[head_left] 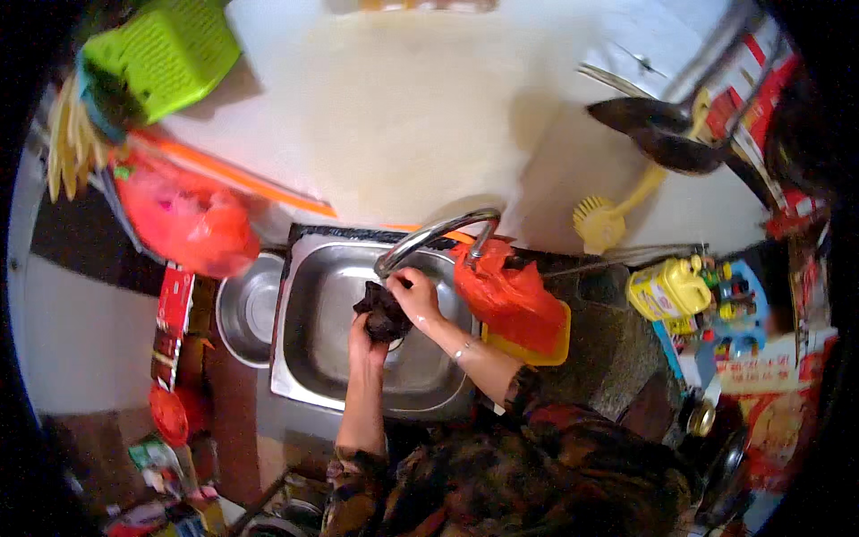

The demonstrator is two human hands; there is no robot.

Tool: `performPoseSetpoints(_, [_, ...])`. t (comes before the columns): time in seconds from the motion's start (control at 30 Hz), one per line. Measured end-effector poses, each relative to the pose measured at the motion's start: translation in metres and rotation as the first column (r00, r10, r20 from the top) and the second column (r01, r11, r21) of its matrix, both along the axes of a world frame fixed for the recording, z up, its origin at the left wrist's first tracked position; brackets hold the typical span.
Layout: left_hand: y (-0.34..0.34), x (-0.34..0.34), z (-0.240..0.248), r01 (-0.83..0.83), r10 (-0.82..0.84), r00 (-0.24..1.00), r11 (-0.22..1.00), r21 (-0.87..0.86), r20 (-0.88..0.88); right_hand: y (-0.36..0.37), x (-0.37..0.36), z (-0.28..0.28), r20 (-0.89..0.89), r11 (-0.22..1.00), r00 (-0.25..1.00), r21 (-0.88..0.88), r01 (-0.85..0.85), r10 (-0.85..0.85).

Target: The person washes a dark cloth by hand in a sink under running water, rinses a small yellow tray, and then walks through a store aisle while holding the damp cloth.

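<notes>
Both hands are over a steel sink [313, 349], under the spout of a curved metal tap [434, 234]. My left hand [365, 338] grips a dark, crumpled lump [383, 311], maybe a cloth or scrubber, from below. My right hand [415, 294] closes on the same lump from above and the right. I cannot tell whether water runs from the tap.
A steel bowl [246, 309] sits left of the sink. An orange plastic bag [506, 291] lies on its right rim, over a yellow tray. A yellow brush [601, 219], dark ladles [667, 134] and a yellow bottle [669, 286] are at the right; a green basket [165, 54] hangs upper left.
</notes>
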State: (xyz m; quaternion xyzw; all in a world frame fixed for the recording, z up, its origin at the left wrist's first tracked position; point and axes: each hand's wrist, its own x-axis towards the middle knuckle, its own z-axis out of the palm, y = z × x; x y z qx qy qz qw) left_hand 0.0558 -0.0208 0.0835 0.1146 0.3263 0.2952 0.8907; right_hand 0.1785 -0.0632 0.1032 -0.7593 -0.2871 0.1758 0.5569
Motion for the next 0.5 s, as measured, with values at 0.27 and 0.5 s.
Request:
performPoseSetpoints(0.27, [0.022, 0.014, -0.005, 0.359, -0.101, 0.851, 0.828, 0.431, -0.515, -0.013, -0.016, -0.008, -0.913, 0.889, -0.042, 0.385, 0.247, 0.406])
performPoseSetpoints(0.5, [0.028, 0.008, 0.012, 0.377, -0.376, 0.926, 0.926, -0.018, 0.047, 0.015, -0.015, 0.010, -0.459, 0.990, 0.888, 0.113, 0.079, -0.018])
